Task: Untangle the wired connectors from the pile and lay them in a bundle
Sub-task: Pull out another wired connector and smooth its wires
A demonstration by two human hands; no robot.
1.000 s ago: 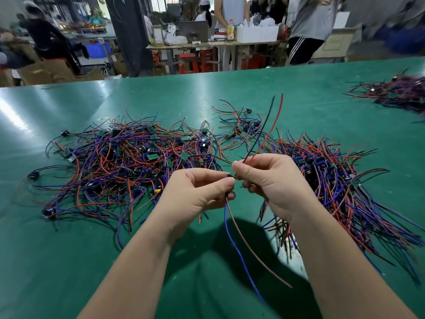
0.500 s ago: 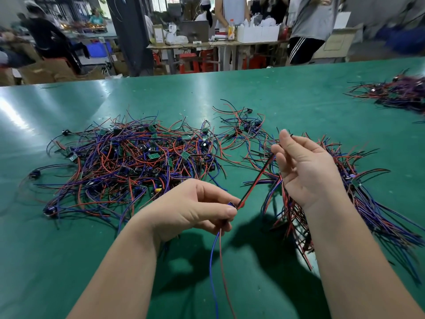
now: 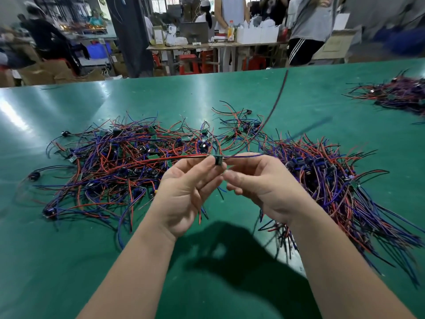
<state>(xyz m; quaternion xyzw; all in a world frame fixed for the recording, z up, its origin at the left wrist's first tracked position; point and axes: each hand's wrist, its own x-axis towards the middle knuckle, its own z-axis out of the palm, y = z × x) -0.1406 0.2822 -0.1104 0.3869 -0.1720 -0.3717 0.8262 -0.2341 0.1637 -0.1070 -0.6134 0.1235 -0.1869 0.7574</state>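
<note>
A tangled pile [image 3: 128, 162] of red, blue and black wired connectors lies on the green table [image 3: 299, 100], left of centre. A laid-out bundle [image 3: 326, 178] of the same connectors stretches to the right. My left hand [image 3: 186, 192] is raised above the table and pinches one small dark connector [image 3: 217, 160] between thumb and fingertips. Its red and black wires run off to the left; other wires rise blurred to the upper right. My right hand [image 3: 259, 183] sits right beside it, fingers curled and pinching the connector's blue wire.
A second heap of wires [image 3: 395, 95] lies at the table's far right edge. Beyond the table stand people, benches, red stools and cardboard boxes. Bare green surface lies in front of my arms and behind the pile.
My left hand has lifted the connector higher, and its wires now stretch left. My right hand came back from the bundle to the connector. Loose wires swing up to the right.
</note>
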